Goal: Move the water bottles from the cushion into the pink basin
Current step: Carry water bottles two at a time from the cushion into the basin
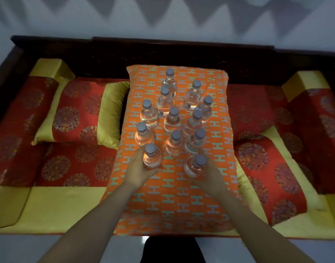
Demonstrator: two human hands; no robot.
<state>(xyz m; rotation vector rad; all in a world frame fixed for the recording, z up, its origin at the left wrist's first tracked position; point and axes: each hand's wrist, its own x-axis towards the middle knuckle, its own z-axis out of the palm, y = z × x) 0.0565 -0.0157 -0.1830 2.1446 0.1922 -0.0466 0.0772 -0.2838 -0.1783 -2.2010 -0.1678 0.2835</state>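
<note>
Reaching over the orange cushion [168, 196], I have my left hand [138, 171] wrapped around 1 clear water bottle [151, 158] near the cushion's middle, fingers curled under its body and thumb side against it. My right hand [210, 175] is closed around a second bottle [196, 166] just to the right of the first, palm against its far side, and this bottle tilts a little. Both have grey caps. Beyond these 2, toward the cushion's far end, stand 10 more bottles [172, 118] in a loose cluster, upright, most of them close together or touching. The cushion carries a pattern of pale H shapes and lies lengthwise across a dark wooden bench [144, 52]. To the cushion's left lies a red and gold pillow [79, 112], touching its edge, and red and gold padding [272, 168] spreads to its right. I cannot see the pink basin anywhere around the cushion.
</note>
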